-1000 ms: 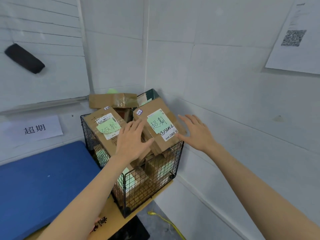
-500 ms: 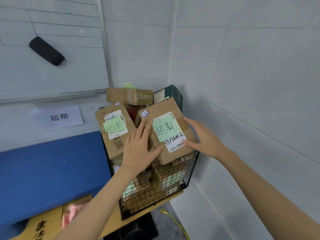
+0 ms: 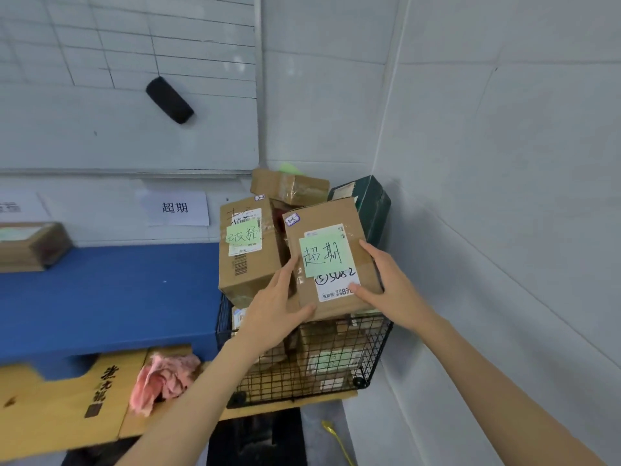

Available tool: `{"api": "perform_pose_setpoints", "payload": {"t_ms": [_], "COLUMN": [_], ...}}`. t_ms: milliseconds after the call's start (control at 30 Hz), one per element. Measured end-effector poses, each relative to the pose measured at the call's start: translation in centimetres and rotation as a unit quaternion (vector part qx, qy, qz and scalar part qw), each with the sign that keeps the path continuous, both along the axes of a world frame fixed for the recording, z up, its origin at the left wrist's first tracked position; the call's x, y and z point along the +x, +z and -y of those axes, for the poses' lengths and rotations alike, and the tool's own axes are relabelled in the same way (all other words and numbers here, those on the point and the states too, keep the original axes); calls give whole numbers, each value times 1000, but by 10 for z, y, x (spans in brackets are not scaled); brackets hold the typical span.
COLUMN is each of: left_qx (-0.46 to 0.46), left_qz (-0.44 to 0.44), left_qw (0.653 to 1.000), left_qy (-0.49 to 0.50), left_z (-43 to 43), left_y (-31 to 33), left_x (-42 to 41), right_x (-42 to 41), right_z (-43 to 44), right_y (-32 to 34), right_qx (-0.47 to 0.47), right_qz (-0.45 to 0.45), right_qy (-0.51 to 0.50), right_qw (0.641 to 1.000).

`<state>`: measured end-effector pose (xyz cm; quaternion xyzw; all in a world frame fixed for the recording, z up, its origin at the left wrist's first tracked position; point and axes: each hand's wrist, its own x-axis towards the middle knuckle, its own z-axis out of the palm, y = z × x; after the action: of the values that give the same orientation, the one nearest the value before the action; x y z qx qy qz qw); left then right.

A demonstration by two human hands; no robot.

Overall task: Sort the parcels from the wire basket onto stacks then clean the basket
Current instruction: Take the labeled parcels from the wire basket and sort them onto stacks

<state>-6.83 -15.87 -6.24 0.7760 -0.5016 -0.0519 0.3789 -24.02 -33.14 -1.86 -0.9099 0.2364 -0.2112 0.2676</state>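
Atop the heaped basket (image 3: 369,319) in the room's corner sits a stiff, likely light cardboard box (image 3: 331,227), best held by opposite edges; left hand (image 3: 272,314) and right hand (image 3: 393,287) clasp its sides, thumbs on its face. Its green note (image 3: 324,255) reads 超期; a corner sticker (image 3: 291,219), seemingly 1-3

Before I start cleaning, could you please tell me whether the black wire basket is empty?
Full: brown cardboard parcels fill the black wire basket behind its mesh and pile up above its rim.
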Motion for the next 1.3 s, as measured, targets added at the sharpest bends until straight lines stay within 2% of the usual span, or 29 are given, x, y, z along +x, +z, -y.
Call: {"api": "perform_pose_setpoints", "payload": {"t_ms": [200,433,633,967,1300], "left_qx": [-45,-121,-171,-205,-246], "left_qz": [-84,-52,-38,-20,-42], "left_qw": [995,991,984,976,961], "left_qy": [-2,23,29,68,116], "left_z": [3,8,11,-11,-50], "left_y": [5,35,69,85,93], "left_x": [-12,-22,-22,-2,19], "right_x": [1,-2,1,26,73], "right_z": [-1,1,3,-12,-37], "right_y": [-5,19,49,67,73], "right_qx": [26,28,42,34,101], "right_qz": [56,138,175,203,172], "right_qy": [-1,-6,-4,52,143], "right_qw": [998,990,984,977,970]}}
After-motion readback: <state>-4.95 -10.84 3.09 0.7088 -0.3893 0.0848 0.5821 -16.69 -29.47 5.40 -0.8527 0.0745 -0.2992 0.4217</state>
